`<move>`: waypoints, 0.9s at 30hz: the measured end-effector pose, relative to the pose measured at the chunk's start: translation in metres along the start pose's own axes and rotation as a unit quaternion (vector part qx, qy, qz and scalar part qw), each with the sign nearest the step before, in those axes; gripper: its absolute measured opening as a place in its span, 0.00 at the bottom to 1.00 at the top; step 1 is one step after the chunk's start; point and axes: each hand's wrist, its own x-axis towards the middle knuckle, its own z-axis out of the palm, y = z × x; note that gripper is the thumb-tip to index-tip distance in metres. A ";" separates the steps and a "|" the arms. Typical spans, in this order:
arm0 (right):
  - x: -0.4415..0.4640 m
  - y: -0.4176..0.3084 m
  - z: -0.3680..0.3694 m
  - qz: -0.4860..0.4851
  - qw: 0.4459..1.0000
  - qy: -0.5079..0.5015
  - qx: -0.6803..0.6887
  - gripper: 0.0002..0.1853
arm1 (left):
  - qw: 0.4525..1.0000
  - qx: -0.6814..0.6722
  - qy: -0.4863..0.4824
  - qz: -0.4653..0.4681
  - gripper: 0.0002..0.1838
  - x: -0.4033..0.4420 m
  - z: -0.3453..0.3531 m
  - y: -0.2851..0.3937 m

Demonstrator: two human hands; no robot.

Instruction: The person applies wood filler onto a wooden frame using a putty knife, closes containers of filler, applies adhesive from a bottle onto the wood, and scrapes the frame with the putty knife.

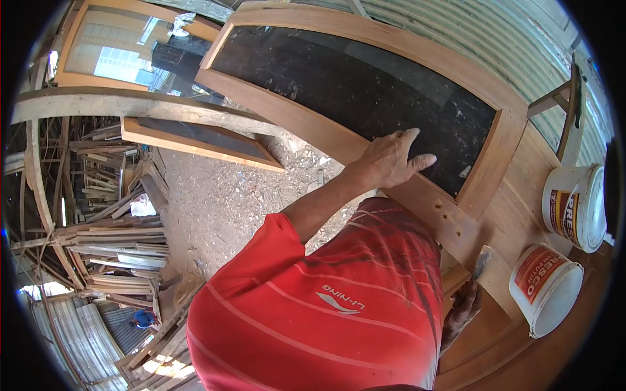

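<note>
A wooden door frame [365, 140] with a dark, speckled panel [352, 85] lies in front of me. My left hand [390, 159] rests on its near rail and the panel's edge, thumb and forefinger apart, holding nothing. Low at the right, my right hand [462, 305] is closed around a putty knife [482, 260], whose blade points up beside the wooden board. That hand is partly in shadow and partly behind my red shirt. Several dark holes or knots [447, 220] mark the wood between the two hands.
Two white putty tubs [545, 290] with printed labels stand at the right on the wood. Another framed panel [202, 140] lies beyond a wooden beam [150, 104]. Stacked timber [117, 260] lines the left side. Corrugated sheeting [482, 39] rises behind the door frame.
</note>
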 end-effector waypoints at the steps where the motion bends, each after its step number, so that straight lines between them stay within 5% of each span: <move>1: -0.004 0.006 0.003 0.019 0.997 0.020 -0.069 0.24 | 1.000 -0.001 -0.028 -0.002 0.53 0.002 -0.008 0.000; 3: -0.008 0.019 0.009 0.057 0.975 0.055 -0.208 0.23 | 0.999 0.007 -0.048 0.019 0.53 0.004 -0.023 -0.004; 6: -0.028 0.035 0.032 0.001 0.987 0.078 0.140 0.22 | 0.996 0.022 -0.059 0.069 0.52 0.016 -0.035 -0.014; 9: -0.040 0.040 0.063 0.061 0.983 0.156 -0.071 0.21 | 0.989 0.030 -0.012 0.141 0.49 0.028 -0.025 -0.025; 13: -0.058 0.051 0.084 0.065 0.976 0.154 0.140 0.21 | 0.969 0.011 0.107 0.223 0.46 0.042 -0.002 -0.034; 14: -0.061 0.032 0.087 0.091 0.986 0.114 0.082 0.23 | 0.962 0.002 0.133 0.239 0.45 0.045 0.004 -0.034; 17: -0.065 0.035 0.081 0.067 0.967 0.188 0.156 0.23 | 0.956 0.158 0.037 0.245 0.42 0.048 0.007 -0.047; 18: -0.067 0.046 0.068 -0.011 0.968 0.141 0.206 0.23 | 0.969 0.101 0.014 0.226 0.41 0.050 -0.003 -0.039; 21: -0.056 -0.024 0.086 0.103 0.977 0.181 -0.041 0.18 | 0.974 0.003 -0.003 0.228 0.38 0.065 -0.025 -0.010; 23: -0.054 -0.029 0.063 0.120 0.983 0.135 -0.035 0.16 | 0.971 0.018 0.007 0.239 0.38 0.077 -0.022 0.008; 25: -0.053 -0.014 0.046 0.073 0.982 0.129 0.119 0.22 | 0.971 0.012 0.002 0.238 0.39 0.083 -0.014 0.033; 27: -0.047 -0.026 0.031 0.137 0.981 0.138 -0.010 0.21 | 0.965 0.036 -0.017 0.261 0.42 0.090 0.001 0.064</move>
